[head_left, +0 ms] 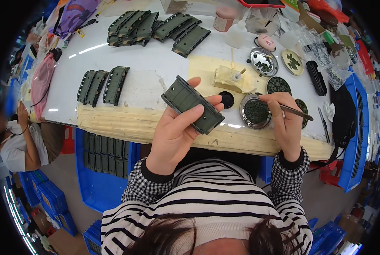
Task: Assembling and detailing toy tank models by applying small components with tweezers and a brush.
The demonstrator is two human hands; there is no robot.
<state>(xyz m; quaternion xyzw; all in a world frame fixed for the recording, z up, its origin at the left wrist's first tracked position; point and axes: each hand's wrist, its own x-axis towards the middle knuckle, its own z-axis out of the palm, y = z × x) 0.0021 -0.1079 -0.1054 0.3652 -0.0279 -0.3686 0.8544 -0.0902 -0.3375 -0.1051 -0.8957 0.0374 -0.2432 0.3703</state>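
My left hand [172, 135] grips a dark green moulded plastic part [182, 101], a slightly curved panel with toothed edges, tilted above the table's near edge. Its thumb lies across the panel's face and the fingers are behind it. My right hand [286, 123] is closed on metal tweezers [298, 112], whose tips are over a round metal dish [242, 111] of tiny dark green pieces [257, 111]. Whether the tips pinch a piece is too small to tell. Just left of the dish sits a small black round cap [226, 100].
Similar green panels [130, 26] lie stacked at the back, and several more [92, 87] at left. A cream block [232, 80] and other dishes [279, 85] of small pieces stand beyond my right hand. A blue bin [100, 187] of panels is below the table. Another person [24, 144] sits at far left.
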